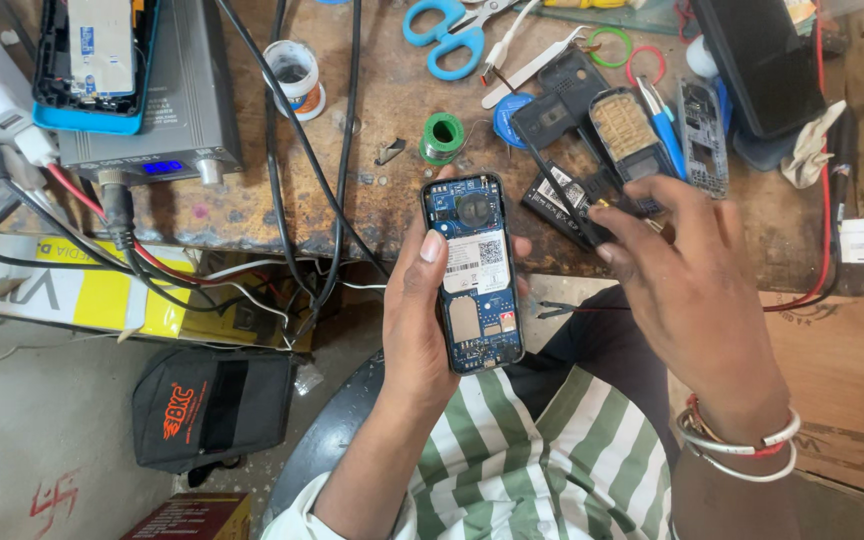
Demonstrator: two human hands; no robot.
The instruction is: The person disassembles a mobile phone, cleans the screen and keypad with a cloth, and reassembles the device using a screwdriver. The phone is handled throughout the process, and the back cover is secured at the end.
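My left hand (414, 310) holds an opened small phone (473, 275) upright, its blue circuit board and a white label showing, my thumb lying on the label's left edge. My right hand (687, 290) reaches over the bench edge, fingertips touching a dark flat phone part (577, 205) among other loose pieces. Close by lie a black back cover (557, 95), a phone frame with a tan inside (624, 130) and a bare keypad board (702, 135).
On the worn wooden bench (382, 120) lie blue scissors (447, 35), a green solder spool (442, 137), white tweezers (532, 68), a small jar (294, 75), a grey power supply (167, 105) and black cables (292, 150). A black bag (207, 405) sits on the floor.
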